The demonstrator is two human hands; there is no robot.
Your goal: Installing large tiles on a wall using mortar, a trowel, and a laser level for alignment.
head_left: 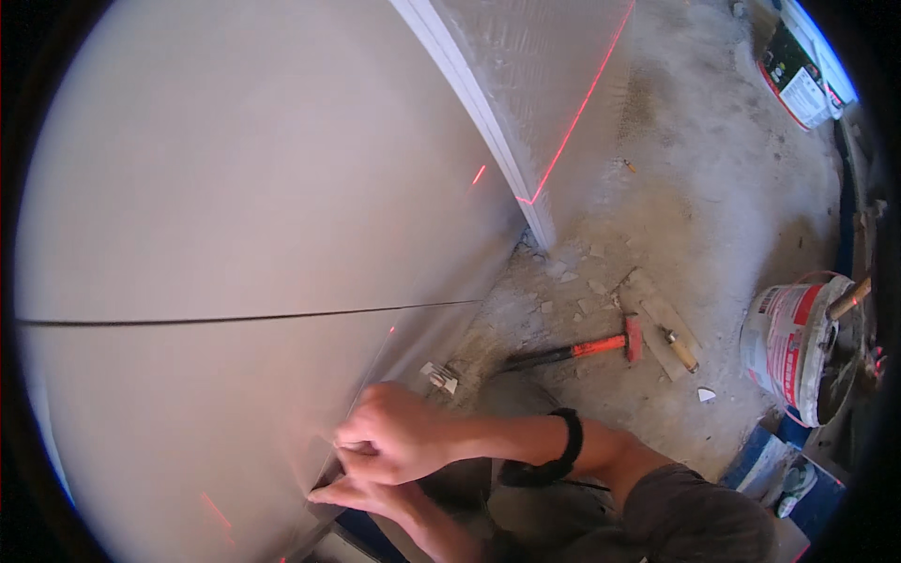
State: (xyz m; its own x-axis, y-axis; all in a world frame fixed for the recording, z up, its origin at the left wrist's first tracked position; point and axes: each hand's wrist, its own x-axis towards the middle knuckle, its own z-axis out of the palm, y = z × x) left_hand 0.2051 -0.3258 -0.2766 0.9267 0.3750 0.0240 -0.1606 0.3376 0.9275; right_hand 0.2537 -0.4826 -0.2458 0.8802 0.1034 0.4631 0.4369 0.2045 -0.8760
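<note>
From where I stand, the large, smooth, pale wall panel [235,188] is already upright, and a thin dark line [235,319] runs across it, perhaps an unfilled seam; I'd judge the work at the panel's lower right edge unfinished. The bare right hand [387,433], below a black wristband [573,441], is at that edge with its fingers curled in; the bare left hand [374,497] is just beneath, fingertips pointing at the panel. Whether either grips anything, I can't tell. To the panel's right lie a red-and-black hammer [597,346] and a flat wooden-handled trowel [678,347].
</note>
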